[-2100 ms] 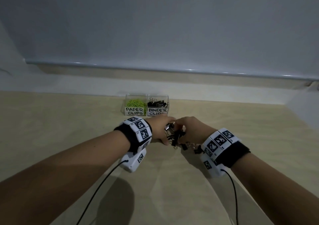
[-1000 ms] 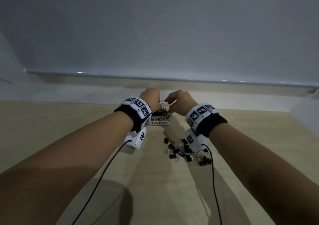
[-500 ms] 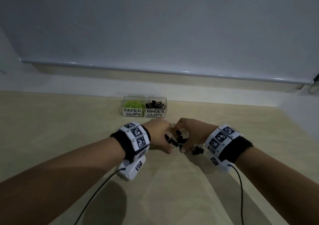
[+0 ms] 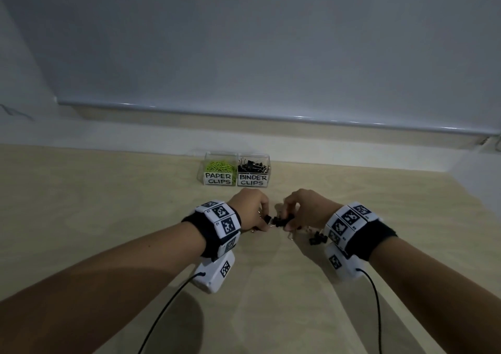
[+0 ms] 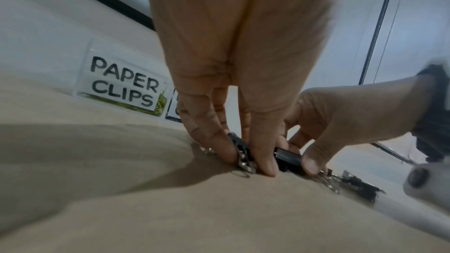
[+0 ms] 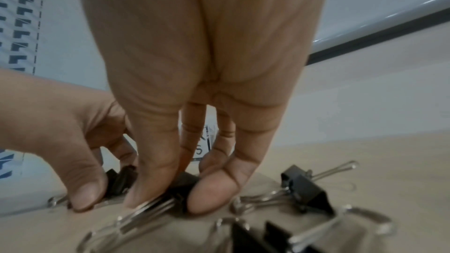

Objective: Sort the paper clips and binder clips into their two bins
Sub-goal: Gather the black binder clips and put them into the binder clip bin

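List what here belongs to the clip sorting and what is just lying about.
Job: left hand and right hand pinching binder clips; loose clips on table; paper clips bin; binder clips bin.
Lying about: table; wrist camera cables.

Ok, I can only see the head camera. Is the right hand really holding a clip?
Observer: Yes, the right wrist view shows the right hand pinching a black binder clip on the table.
Operator: And the left hand?
Observer: Its wrist view shows the left hand pinching a second binder clip.
Operator: Any beside them?
Observer: A loose binder clip lies close by, silver handles sticking out.
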Demonstrator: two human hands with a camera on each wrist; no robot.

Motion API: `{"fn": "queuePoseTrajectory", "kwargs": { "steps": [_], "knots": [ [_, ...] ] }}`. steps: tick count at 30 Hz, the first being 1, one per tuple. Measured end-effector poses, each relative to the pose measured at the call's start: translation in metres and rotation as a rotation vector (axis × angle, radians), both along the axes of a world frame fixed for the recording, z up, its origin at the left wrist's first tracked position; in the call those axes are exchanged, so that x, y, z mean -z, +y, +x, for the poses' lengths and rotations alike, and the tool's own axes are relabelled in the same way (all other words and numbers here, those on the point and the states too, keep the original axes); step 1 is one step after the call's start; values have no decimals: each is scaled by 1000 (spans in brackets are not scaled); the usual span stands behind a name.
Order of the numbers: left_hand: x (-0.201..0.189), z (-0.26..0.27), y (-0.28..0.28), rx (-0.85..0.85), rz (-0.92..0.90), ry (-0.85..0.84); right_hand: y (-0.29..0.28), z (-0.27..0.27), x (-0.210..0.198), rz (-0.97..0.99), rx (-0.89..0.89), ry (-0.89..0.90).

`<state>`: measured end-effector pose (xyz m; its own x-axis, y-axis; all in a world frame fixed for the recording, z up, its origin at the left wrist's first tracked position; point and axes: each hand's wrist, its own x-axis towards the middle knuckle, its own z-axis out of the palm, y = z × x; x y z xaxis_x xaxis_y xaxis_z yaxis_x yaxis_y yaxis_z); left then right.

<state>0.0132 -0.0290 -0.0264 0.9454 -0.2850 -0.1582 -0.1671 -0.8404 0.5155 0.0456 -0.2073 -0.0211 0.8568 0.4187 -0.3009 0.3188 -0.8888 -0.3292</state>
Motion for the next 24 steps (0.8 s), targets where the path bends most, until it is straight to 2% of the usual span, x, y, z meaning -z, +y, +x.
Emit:
{"fn": "queuePoseTrajectory", "kwargs": {
  "steps": [12,16,19,24],
  "knots": [
    [-16,11,20,-2,-9,-31,8,-5,-13,136,-28,-24],
    [-43,28,30,-54,-106,-136,8,10,-37,334,56,-19],
    [-59,50,36,-175,-187,-214,18,33,-54,522,116,-71],
    [-59,85,27,-352,-157,-273,52,73,-51,727,246,-223]
  ]
}}
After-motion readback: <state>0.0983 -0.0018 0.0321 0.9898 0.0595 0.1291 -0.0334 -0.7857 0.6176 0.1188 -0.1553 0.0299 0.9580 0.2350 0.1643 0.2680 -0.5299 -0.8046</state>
